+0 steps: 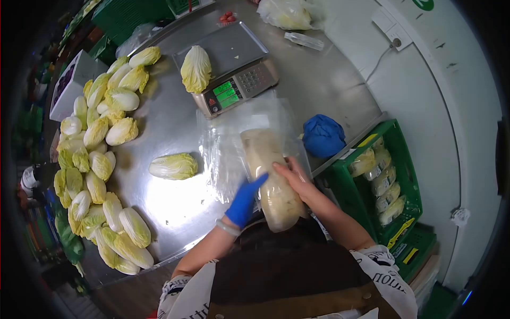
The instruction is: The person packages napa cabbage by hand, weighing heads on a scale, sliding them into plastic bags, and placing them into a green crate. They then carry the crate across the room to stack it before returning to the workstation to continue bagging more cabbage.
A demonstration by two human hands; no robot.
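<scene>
A clear plastic bag (273, 186) with a long, pale vegetable inside lies tilted across the front of my body; its exact kind is hard to make out through the film. My left hand (246, 201), in a blue glove, is closed against its left side with the thumb on top. On the opposite side, my bare right hand (294, 178) wraps round the bag, fingers partly hidden behind it. Flat clear bags (223, 143) are spread beneath and beside it. One napa cabbage (173, 166) lies to the left on the steel table (159, 117).
A scale (239, 82) with green displays bears another napa cabbage (196, 70). Several more cabbages (95, 133) are heaped along the left edge. A crumpled blue bundle (323, 135) sits at right, near a green crate (409, 175) of wrapped packs. A clear bottle (304, 41) lies at the back.
</scene>
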